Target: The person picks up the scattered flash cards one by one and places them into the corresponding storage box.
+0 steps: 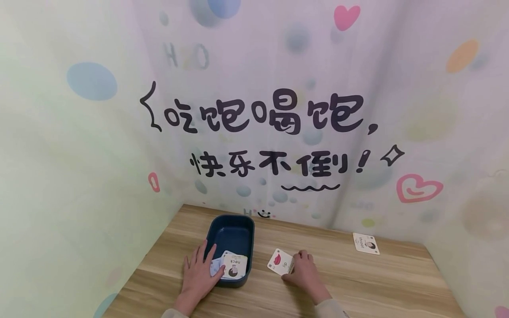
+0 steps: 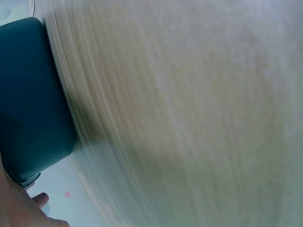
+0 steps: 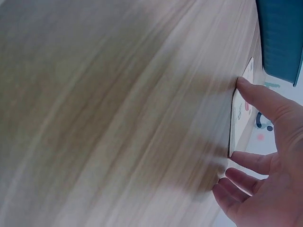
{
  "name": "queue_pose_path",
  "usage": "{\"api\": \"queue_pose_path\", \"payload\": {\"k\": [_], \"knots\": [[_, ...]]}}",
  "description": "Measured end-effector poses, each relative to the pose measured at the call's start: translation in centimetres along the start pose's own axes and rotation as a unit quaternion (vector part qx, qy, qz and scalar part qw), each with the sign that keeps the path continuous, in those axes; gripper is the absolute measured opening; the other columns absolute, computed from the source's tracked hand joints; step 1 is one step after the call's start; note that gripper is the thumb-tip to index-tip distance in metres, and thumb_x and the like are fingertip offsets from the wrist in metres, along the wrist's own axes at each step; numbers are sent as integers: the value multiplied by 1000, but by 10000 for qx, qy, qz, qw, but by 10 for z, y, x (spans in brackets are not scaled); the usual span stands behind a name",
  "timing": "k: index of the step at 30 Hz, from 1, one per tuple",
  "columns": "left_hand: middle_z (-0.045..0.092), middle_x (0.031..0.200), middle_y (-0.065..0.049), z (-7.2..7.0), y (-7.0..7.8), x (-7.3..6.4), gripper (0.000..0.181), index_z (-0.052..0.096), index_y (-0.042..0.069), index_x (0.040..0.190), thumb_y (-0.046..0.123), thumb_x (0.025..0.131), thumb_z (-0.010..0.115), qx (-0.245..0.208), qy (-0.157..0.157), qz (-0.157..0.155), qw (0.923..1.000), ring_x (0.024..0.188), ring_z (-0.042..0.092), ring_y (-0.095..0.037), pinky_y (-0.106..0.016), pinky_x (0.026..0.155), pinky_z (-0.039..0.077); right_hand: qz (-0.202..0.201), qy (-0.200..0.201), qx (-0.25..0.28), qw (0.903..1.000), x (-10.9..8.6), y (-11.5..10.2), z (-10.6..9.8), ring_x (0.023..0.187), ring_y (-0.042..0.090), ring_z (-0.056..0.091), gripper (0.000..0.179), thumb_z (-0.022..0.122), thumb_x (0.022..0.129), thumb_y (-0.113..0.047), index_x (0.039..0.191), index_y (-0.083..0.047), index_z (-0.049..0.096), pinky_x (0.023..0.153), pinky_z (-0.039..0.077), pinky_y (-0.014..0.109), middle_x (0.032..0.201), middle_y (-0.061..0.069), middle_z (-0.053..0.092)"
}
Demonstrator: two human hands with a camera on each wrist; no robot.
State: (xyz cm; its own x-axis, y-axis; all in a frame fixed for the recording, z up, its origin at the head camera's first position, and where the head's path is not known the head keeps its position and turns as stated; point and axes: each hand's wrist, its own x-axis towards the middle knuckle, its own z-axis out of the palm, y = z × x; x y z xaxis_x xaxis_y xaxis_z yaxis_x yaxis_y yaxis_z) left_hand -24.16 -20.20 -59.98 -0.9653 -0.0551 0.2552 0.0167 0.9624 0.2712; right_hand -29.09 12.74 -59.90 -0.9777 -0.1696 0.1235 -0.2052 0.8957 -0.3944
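Observation:
My left hand (image 1: 199, 269) lies over the left rim of a dark blue rectangular bin (image 1: 251, 229), fingers spread and thumb reaching in beside the cards. Several cards are inside; the top one is a "neck" card (image 1: 234, 265) with a small figure on it. To the right of the bin, my right hand (image 1: 305, 274) pinches a white card with red lips (image 1: 277, 260) between thumb and index finger, at opposite edges. Part of its printed word is covered by the hand. In the right wrist view this lips card (image 3: 240, 118) lies close along the tabletop.
A "throat" card (image 1: 366, 244) lies alone toward the back right of the wooden table (image 1: 338, 251). Behind and at the sides hang printed curtains (image 1: 258, 66) with dark lettering, hearts and coloured dots.

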Motion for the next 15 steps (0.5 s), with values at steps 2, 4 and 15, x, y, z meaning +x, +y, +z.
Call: {"api": "queue_pose_path", "payload": {"k": [2, 4, 15], "knots": [[31, 161, -14, -1, 0, 0, 73, 46, 20, 149, 58, 89, 62, -7, 12, 12, 10000, 144, 34, -41, -74, 111, 25, -10, 10, -41, 10000, 1, 0, 1, 114, 45, 51, 76, 93, 61, -38, 110, 10, 61, 95, 50, 59, 124, 29, 53], [32, 161, -14, -1, 1, 0, 73, 46, 20, 149, 58, 89, 62, -1, 26, 22, 10000, 144, 34, -41, -74, 111, 25, -57, 51, -121, 9999, 2, 1, 2, 112, 44, 52, 76, 93, 60, -39, 110, 10, 61, 94, 51, 57, 122, 27, 54], [34, 160, -15, -2, 1, 0, 73, 48, 19, 148, 57, 88, 63, 15, 117, 45, 9999, 143, 36, -41, -73, 110, 27, -137, 71, -86, 9998, 4, -1, 0, 98, 33, 55, 62, 91, 65, -31, 108, 1, 59, 84, 53, 50, 106, 16, 60]]}}
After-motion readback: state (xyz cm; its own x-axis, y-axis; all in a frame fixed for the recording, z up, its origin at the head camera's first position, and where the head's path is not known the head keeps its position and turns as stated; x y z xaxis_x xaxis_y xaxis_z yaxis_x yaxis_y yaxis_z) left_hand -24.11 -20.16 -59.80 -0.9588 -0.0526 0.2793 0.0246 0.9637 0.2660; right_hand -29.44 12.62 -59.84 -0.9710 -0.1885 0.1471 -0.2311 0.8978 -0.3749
